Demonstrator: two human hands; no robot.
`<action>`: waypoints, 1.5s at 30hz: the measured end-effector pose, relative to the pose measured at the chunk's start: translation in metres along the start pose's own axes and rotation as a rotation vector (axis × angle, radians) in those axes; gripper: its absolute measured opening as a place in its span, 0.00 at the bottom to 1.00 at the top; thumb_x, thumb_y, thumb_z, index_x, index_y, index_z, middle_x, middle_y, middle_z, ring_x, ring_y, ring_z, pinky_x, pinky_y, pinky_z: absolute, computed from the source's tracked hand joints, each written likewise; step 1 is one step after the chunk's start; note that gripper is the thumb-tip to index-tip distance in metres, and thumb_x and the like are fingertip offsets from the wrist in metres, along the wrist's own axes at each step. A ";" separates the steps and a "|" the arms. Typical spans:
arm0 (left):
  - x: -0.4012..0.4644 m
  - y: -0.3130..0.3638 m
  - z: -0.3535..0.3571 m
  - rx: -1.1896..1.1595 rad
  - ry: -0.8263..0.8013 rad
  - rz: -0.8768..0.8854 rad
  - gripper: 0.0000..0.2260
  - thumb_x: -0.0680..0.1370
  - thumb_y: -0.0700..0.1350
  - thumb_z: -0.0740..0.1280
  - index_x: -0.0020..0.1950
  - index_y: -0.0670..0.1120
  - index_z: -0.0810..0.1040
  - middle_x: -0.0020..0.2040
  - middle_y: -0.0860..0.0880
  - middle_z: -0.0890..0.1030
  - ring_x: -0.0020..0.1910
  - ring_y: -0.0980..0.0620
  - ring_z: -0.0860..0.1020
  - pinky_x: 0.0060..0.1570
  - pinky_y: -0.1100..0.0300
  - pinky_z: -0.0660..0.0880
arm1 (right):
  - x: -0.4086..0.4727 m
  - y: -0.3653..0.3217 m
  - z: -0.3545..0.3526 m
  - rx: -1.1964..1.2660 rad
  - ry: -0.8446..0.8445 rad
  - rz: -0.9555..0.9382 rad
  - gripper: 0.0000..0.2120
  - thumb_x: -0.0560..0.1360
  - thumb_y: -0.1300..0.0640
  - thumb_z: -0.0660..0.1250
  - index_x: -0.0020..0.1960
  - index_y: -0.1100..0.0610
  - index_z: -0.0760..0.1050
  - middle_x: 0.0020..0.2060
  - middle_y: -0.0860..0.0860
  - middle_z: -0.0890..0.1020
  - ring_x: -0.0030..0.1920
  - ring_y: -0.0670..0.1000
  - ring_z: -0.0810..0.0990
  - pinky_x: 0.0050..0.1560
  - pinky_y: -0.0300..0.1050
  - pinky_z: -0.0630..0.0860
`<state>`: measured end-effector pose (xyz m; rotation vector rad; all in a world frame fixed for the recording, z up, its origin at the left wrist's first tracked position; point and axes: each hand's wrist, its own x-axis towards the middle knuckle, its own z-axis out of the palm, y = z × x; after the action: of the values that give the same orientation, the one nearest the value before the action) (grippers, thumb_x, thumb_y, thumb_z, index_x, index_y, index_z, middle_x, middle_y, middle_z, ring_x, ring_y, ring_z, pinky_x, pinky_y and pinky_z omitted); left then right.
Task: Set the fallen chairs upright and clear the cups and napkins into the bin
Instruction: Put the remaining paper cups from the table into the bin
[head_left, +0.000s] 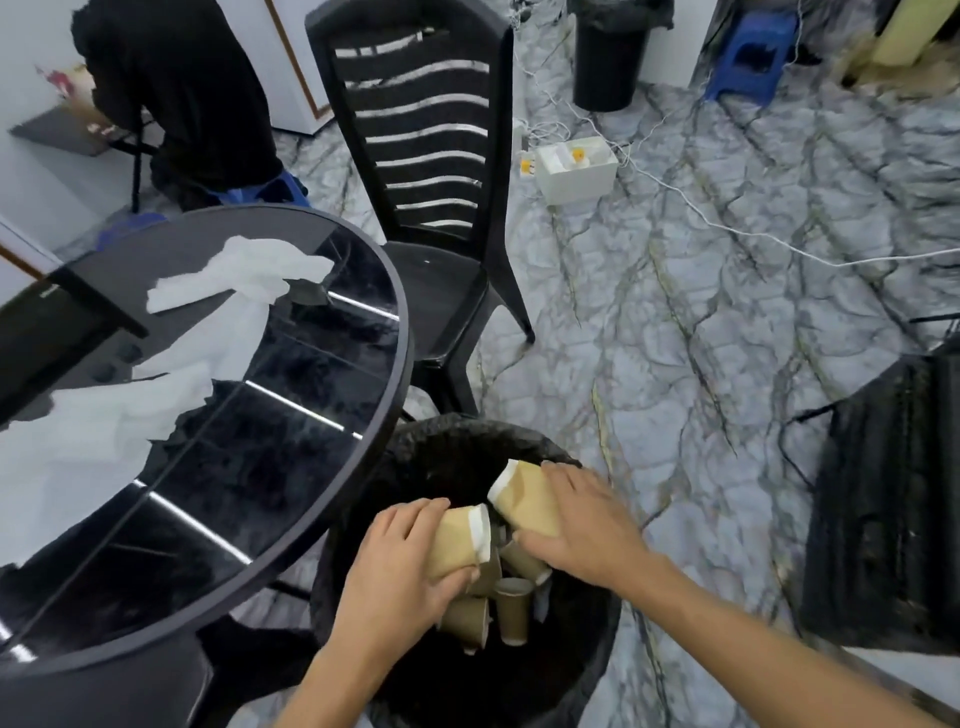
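A black-lined bin (415, 457) stands on the floor right below me, with several brown paper cups (511, 608) lying inside it. Over its mouth my left hand (395, 566) is shut on a brown paper cup (460, 538) with a white rim, held sideways. My right hand (582, 525) grips a second brown cup (524, 499) the same way, rim toward the left. White crumpled napkins (239, 275) lie on the black glass round table (291, 415) at the left, with another napkin (98, 431) nearer the table's left side. A black slatted chair (431, 171) stands upright behind the table.
A second black bin (608, 57) stands far back on the marble-pattern floor. A white box (576, 169) and white cables (727, 223) lie on the floor. A black object (883, 499) sits at the right edge, a blue stool (748, 57) far right. A person in black (176, 93) sits at the back left.
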<state>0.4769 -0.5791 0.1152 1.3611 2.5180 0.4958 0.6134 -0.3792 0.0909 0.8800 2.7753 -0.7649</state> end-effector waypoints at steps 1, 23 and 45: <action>0.000 -0.006 0.010 0.010 -0.019 -0.017 0.35 0.69 0.64 0.73 0.72 0.51 0.71 0.66 0.53 0.75 0.66 0.50 0.70 0.67 0.54 0.71 | 0.001 0.003 0.007 -0.002 -0.008 0.002 0.46 0.69 0.31 0.62 0.77 0.56 0.56 0.72 0.51 0.66 0.71 0.54 0.64 0.72 0.48 0.59; -0.004 -0.105 0.167 0.083 -0.288 -0.210 0.36 0.70 0.63 0.72 0.73 0.48 0.69 0.66 0.48 0.76 0.66 0.45 0.71 0.69 0.49 0.68 | 0.045 0.036 0.190 -0.109 -0.148 0.065 0.45 0.69 0.33 0.66 0.75 0.59 0.58 0.69 0.55 0.69 0.68 0.58 0.68 0.72 0.52 0.61; -0.005 -0.094 0.159 -0.011 -0.384 -0.234 0.30 0.74 0.60 0.69 0.72 0.52 0.67 0.69 0.52 0.73 0.67 0.47 0.70 0.67 0.52 0.70 | 0.043 0.024 0.190 -0.112 -0.191 0.091 0.42 0.73 0.34 0.63 0.77 0.58 0.57 0.72 0.56 0.67 0.72 0.57 0.65 0.74 0.51 0.59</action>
<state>0.4655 -0.6023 -0.0683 1.0225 2.3067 0.1795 0.5868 -0.4364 -0.0954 0.8575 2.5654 -0.6362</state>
